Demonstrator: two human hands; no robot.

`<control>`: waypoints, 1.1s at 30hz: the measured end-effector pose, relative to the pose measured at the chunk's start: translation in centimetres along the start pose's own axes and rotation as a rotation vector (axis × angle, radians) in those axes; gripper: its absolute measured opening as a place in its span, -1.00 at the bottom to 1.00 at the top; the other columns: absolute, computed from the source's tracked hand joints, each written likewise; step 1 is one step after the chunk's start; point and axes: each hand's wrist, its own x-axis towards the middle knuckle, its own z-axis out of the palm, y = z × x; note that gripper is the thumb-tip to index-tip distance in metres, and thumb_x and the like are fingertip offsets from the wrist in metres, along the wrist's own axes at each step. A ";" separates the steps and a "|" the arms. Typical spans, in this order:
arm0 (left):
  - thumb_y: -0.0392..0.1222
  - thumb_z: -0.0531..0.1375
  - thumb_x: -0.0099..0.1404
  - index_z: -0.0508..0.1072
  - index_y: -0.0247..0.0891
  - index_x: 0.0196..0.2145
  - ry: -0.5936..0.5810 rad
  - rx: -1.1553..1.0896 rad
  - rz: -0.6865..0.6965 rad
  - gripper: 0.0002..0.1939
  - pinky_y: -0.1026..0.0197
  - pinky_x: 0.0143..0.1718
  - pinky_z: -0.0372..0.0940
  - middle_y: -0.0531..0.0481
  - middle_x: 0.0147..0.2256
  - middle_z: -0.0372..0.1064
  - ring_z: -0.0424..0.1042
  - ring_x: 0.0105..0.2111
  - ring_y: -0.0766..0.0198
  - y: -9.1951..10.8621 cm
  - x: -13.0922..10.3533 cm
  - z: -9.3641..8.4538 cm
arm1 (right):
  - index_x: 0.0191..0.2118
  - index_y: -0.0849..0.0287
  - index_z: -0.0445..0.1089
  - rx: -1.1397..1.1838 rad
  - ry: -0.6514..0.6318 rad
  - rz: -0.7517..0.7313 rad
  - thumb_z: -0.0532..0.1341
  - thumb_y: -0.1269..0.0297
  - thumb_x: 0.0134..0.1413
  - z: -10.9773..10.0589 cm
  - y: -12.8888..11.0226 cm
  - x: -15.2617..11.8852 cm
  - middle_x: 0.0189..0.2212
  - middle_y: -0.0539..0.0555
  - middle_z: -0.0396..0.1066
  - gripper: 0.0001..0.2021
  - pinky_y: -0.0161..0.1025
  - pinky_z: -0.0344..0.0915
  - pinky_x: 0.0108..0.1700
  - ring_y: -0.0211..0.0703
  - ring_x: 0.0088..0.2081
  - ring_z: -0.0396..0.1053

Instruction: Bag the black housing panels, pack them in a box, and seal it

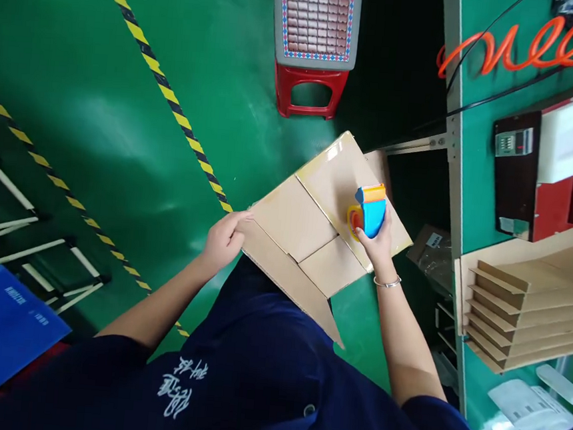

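Nearest the camera, at 6 o'clock: dark blue shirt, white lettering on its front. At 3 o'clock, just off centre: right hand, closed round the body of a blue, orange and yellow tape dispenser, held over the top of a brown carton. Contact between dispenser and carton: cannot tell. On the right wrist: silver bracelet. Between 8 and 9 o'clock: left hand, partly curled, with fingers at the carton's left corner; firmness of grasp cannot be told. Across the carton: panel seams and a shiny patch near the far corner; on the side toward the shirt, a long flap standing out.

Further out, at 12 o'clock: red stool with a grey-rimmed, patterned seat. From 1 to 4 o'clock: green surface. On it, at 2 o'clock, orange coiled hose; near 3 o'clock, red, white and dark equipment; toward 4 o'clock, stacked cardboard pieces and plastic bags. At 8 o'clock: blue bin.
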 end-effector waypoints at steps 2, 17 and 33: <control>-0.38 -0.05 0.18 0.45 -0.17 0.05 -0.021 0.005 0.036 -0.46 0.09 0.12 0.34 -0.03 -0.04 0.52 0.48 0.00 0.13 0.6 2.3 1.3 | 0.43 0.18 -0.28 -0.003 -0.003 -0.001 0.22 -0.05 0.02 -0.1 -0.2 -0.1 0.38 0.32 -0.05 -0.02 0.17 0.18 0.25 0.21 0.32 0.10; -0.15 0.05 0.39 -0.03 -0.30 0.41 -0.206 0.162 -0.028 -0.31 -0.19 0.37 -0.55 -0.17 0.44 -0.27 -0.33 0.44 0.00 1.8 16.6 13.0 | 0.43 0.20 -0.14 -0.062 -0.285 -0.307 0.27 0.26 0.01 1.8 -2.0 -3.5 0.09 0.33 0.29 -0.10 0.13 0.32 0.11 0.21 0.08 0.32; -0.15 0.30 0.17 0.37 -0.28 -0.54 -0.378 -0.653 -0.517 -0.76 0.17 -0.38 0.38 0.00 -0.58 0.38 0.37 -0.57 0.31 3.7 13.8 13.1 | 0.42 0.10 -0.03 -0.254 -0.304 -0.335 0.25 0.23 0.12 3.4 -2.3 -3.2 -0.15 0.19 0.27 -0.22 -0.05 0.43 -0.19 0.02 -0.28 0.37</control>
